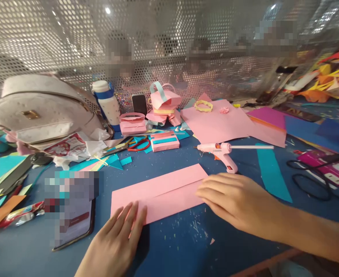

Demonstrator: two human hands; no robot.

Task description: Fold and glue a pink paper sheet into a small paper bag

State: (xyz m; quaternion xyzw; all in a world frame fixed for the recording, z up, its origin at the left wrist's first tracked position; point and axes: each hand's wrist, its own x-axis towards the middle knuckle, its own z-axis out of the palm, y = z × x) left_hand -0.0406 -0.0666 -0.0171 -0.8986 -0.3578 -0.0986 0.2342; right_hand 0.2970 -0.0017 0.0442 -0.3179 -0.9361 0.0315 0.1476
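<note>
A folded strip of pink paper (163, 194) lies on the blue table, with a long crease or flap edge running along it. On its left end my left hand (116, 234) presses with flat, slightly spread fingers. My right hand (232, 200) rests on the right end, fingers stretched out side by side, its thumb hidden. Just behind the paper is a pink glue gun (219, 150) with a glue stick projecting to the right. A small pink paper box (165, 143) with a blue band stands farther back.
To the left lie a phone (77, 219) and a candy wrapper (22, 215). Scissors (139, 144), a white backpack (42, 111), a bottle (107, 105) and pink sheets (218, 123) line the back. A blue strip (273, 173) and a magenta power strip (325, 165) are on the right.
</note>
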